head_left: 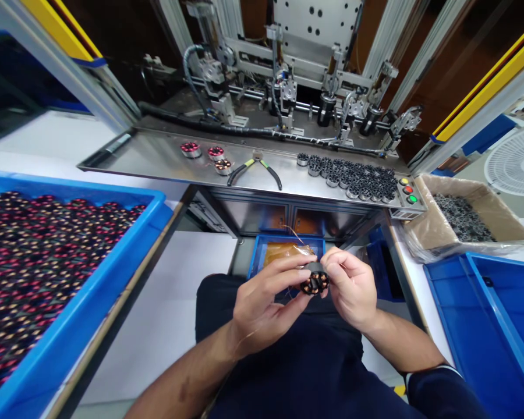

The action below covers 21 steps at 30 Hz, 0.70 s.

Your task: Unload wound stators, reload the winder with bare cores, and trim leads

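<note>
Above my lap, my left hand [266,302] grips a small motor stator [315,280] between thumb and fingers. Its black end, with copper windings in the slots, faces me. The fingers of my right hand [351,285] are pinched at the stator's right side; whether they hold a wire end there is too small to make out. A thin copper wire [294,234] sticks up beyond the stator. On the metal ledge ahead lie wire cutters [255,169] with black and green handles, their jaws pointing away. Left of them are wound stators [216,153], some with red wire.
At left stands a blue bin [157,203] full of wound stators. Bare black stator cores [362,177] cluster on the ledge's right, beside a button box [408,195]. A cardboard box [506,230] and blue crates [458,302] are at right. Winding machinery [283,93] rises behind.
</note>
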Available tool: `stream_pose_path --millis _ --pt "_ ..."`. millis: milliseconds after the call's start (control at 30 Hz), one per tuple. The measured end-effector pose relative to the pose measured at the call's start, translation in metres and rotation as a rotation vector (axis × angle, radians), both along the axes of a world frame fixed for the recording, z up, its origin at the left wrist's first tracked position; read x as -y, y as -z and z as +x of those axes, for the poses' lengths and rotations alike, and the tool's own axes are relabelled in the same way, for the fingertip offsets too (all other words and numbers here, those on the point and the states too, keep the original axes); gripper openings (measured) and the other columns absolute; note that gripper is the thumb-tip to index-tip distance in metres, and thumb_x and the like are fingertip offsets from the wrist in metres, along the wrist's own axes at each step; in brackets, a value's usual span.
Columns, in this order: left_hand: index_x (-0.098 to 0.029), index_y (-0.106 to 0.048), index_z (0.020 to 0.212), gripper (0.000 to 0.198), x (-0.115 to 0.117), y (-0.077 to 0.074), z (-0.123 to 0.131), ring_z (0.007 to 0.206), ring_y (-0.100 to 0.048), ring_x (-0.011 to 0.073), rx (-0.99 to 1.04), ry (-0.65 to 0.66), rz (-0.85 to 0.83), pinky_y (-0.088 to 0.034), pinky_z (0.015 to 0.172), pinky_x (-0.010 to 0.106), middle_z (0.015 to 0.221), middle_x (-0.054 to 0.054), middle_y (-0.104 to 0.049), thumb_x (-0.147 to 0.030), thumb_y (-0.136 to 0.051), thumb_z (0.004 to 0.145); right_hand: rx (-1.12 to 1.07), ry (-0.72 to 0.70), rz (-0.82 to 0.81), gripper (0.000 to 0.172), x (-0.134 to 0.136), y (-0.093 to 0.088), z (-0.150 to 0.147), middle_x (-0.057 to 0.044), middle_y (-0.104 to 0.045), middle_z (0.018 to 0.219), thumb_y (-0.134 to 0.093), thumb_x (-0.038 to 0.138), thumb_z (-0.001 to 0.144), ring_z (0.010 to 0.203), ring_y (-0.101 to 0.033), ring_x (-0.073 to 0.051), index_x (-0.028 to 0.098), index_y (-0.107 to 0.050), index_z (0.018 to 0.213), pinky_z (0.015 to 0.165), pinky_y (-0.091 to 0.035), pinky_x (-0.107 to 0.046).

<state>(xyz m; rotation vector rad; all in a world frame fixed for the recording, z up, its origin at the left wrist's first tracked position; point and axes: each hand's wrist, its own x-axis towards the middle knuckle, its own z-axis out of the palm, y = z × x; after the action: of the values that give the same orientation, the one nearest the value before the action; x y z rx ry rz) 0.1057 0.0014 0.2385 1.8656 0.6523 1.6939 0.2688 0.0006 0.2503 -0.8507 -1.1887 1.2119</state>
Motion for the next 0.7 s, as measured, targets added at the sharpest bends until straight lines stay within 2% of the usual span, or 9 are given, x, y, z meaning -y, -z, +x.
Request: stream_pose_path --millis 133,200,267,367,433,500,567,633,700 --pt "-0.026 -0.072 0.109 0.046 0.003 -0.006 -0.002 0.115 -0.068 0.0187 0.181 0.216 -0.266 -0.057 0.098 0.03 0.122 0.005 -0.072 0.006 -0.071 0.076 0.188 0.055 0.226 0.023 -0.006 -0.014 0.006 0.0 -0.06 0.066 -0.062 0.028 0.095 0.062 -0.058 -0.013 0.018 -0.062 0.075 0.059 -0.05 -0.026" --pt "-0.026 -0.074 0.1 0.03 0.003 -0.009 -0.004 0.117 -0.067 0.0189 0.295 0.377 -0.431 -0.056 0.1 0.03 0.122 0.003 -0.072 -0.003 -0.073 0.08 0.311 0.044 0.412 0.019 -0.01 -0.023 0.013 -0.001 -0.062 0.067 -0.062 0.023 0.095 0.064 -0.06 -0.013 0.017 -0.063 0.077 0.06 -0.051 -0.026" --pt "-0.026 -0.075 0.102 0.018 0.001 -0.011 -0.004 0.118 -0.067 0.0213 0.445 0.522 -0.567 -0.055 0.101 0.033 0.125 0.003 -0.07 -0.02 -0.075 0.085 0.433 0.016 0.594 0.013 -0.014 -0.031 0.02 -0.003 -0.064 0.07 -0.062 0.018 0.094 0.065 -0.061 -0.013 0.016 -0.064 0.081 0.06 -0.052 -0.025" --pt "-0.022 -0.072 0.113 0.039 -0.003 -0.012 0.0 0.109 -0.07 0.0214 0.595 0.627 -0.77 -0.058 0.094 0.03 0.117 0.007 -0.072 -0.046 -0.076 0.083 0.588 -0.023 0.78 0.007 -0.017 -0.041 0.029 -0.006 -0.067 0.073 -0.061 0.014 0.094 0.066 -0.064 -0.014 0.015 -0.064 0.088 0.06 -0.054 -0.025" --pt "-0.017 -0.072 0.109 0.043 -0.005 -0.012 0.004 0.091 -0.073 0.0181 0.535 0.714 -0.941 -0.059 0.079 0.024 0.099 0.008 -0.075 -0.049 -0.077 0.081 0.668 -0.033 0.84 0.005 -0.017 -0.044 0.033 -0.007 -0.068 0.075 -0.06 0.013 0.094 0.068 -0.066 -0.014 0.015 -0.063 0.091 0.06 -0.056 -0.025" --pt "-0.015 -0.072 0.103 0.037 -0.006 -0.011 0.007 0.075 -0.074 0.0169 0.441 0.806 -1.053 -0.058 0.065 0.022 0.085 0.007 -0.075 -0.045 -0.078 0.082 0.714 -0.034 0.863 0.005 -0.017 -0.046 0.036 -0.007 -0.068 0.077 -0.059 0.013 0.094 0.069 -0.067 -0.015 0.016 -0.063 0.094 0.061 -0.057 -0.025" --pt "-0.017 -0.07 0.103 0.03 -0.005 -0.012 0.01 0.071 -0.074 0.0175 0.421 0.795 -1.048 -0.058 0.06 0.022 0.083 0.005 -0.075 -0.038 -0.079 0.082 0.704 -0.046 0.876 0.005 -0.018 -0.046 0.039 -0.006 -0.068 0.077 -0.06 0.013 0.094 0.072 -0.067 -0.015 0.016 -0.063 0.095 0.063 -0.059 -0.026" --pt "-0.019 -0.071 0.103 0.026 -0.004 -0.013 0.01 0.072 -0.075 0.0161 0.437 0.701 -0.989 -0.059 0.062 0.022 0.087 0.004 -0.076 -0.031 -0.079 0.082 0.643 -0.083 0.884 0.003 -0.021 -0.046 0.041 -0.007 -0.068 0.076 -0.063 0.016 0.093 0.075 -0.068 -0.017 0.016 -0.063 0.096 0.068 -0.061 -0.03" --pt "-0.019 -0.073 0.102 0.022 -0.002 -0.014 0.01 0.07 -0.074 0.0138 0.423 0.619 -0.95 -0.06 0.064 0.021 0.089 0.003 -0.077 -0.028 -0.079 0.083 0.57 -0.117 0.863 0.016 -0.024 -0.044 0.044 -0.008 -0.069 0.079 -0.071 0.022 0.089 0.08 -0.069 -0.02 0.014 -0.064 0.101 0.074 -0.062 -0.037"
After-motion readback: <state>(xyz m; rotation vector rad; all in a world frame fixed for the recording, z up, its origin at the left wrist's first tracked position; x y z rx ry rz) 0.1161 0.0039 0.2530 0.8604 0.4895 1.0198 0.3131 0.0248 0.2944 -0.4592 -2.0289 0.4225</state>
